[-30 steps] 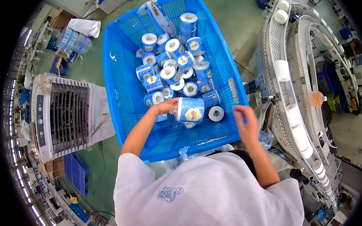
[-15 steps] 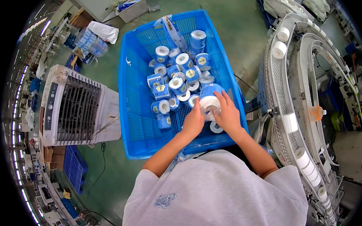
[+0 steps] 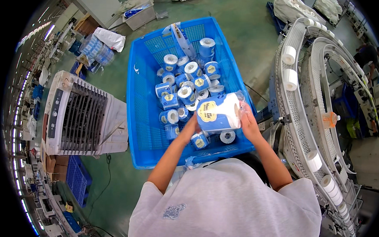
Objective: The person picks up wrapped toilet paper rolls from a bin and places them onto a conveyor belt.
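Observation:
Between my two hands is a toilet paper roll (image 3: 218, 114) in a blue-and-white wrapper with a pale yellow label. Lying sideways, it has its label up and clear film bunched at its right end. My left hand (image 3: 191, 129) is closed on the left end, its fingers partly hidden behind the roll. At the other end, my right hand (image 3: 250, 125) grips the film and the roll's edge. Under them stands a large blue plastic crate (image 3: 134, 120) with several similar wrapped rolls (image 3: 186, 94) lying loosely inside. A printed plastic wrapper (image 3: 183, 39) leans against its far wall.
To the right runs a curved conveyor (image 3: 283, 109) carrying white paper rolls (image 3: 289, 79). An air cooler (image 3: 85, 115) stands left of the crate, with a blue pallet (image 3: 77, 177) nearer me. Wrapped packs (image 3: 96, 48) and a grey bin (image 3: 141, 14) lie beyond. A cable crosses the green floor.
The held roll has turned from showing its end to lying sideways, label up. My hands have moved apart to its two ends. White rolls have shifted along the conveyor.

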`<state>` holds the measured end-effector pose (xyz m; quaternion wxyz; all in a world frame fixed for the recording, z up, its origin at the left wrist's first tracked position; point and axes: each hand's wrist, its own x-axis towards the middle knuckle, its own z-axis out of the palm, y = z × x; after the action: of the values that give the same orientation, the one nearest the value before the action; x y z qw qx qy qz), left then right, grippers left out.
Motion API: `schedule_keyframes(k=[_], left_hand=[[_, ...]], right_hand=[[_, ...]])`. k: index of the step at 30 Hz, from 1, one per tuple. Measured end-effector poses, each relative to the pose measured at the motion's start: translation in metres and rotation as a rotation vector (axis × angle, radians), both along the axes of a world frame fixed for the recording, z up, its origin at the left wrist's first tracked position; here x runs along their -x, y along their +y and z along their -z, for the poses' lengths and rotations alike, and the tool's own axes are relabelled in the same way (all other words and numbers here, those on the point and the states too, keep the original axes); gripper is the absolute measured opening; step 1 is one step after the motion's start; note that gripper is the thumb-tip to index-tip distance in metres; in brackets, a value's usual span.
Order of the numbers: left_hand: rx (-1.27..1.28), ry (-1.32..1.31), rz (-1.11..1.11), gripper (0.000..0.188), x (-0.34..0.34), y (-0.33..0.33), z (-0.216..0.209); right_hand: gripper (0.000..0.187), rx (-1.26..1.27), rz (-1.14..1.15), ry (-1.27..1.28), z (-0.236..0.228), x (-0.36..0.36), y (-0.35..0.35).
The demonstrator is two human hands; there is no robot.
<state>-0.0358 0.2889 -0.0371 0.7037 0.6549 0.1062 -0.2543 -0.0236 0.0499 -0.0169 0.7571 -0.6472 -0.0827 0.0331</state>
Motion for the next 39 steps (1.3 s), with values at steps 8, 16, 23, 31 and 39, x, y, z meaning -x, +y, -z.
schedule_keyframes(k=[8,16,23,31,39], left_hand=[[0.724,-0.040,-0.254,0.038,0.030,-0.039,-0.001],[0.279,-0.497,-0.053,0.044,0.027,-0.020,-0.006],[0.136,-0.562,0.162,0.043,0.040,-0.021,-0.030],[-0.226,-0.841,-0.043,0.043,0.036,-0.008,0.033],[-0.139,-0.820,-0.365,0.024,0.025,-0.041,-0.022]], right_hand=[[0.045,-0.165,-0.050,0.182,-0.012,0.001,-0.006],[0.053,0.117,-0.116,-0.080,-0.085,0.009,-0.003],[0.021,0.380,-0.192,-0.163,-0.087,0.004,-0.006],[0.023,0.141,0.113,-0.198,-0.082,0.031,-0.016],[0.051,-0.327,-0.024,0.361,-0.083,0.041,-0.017]])
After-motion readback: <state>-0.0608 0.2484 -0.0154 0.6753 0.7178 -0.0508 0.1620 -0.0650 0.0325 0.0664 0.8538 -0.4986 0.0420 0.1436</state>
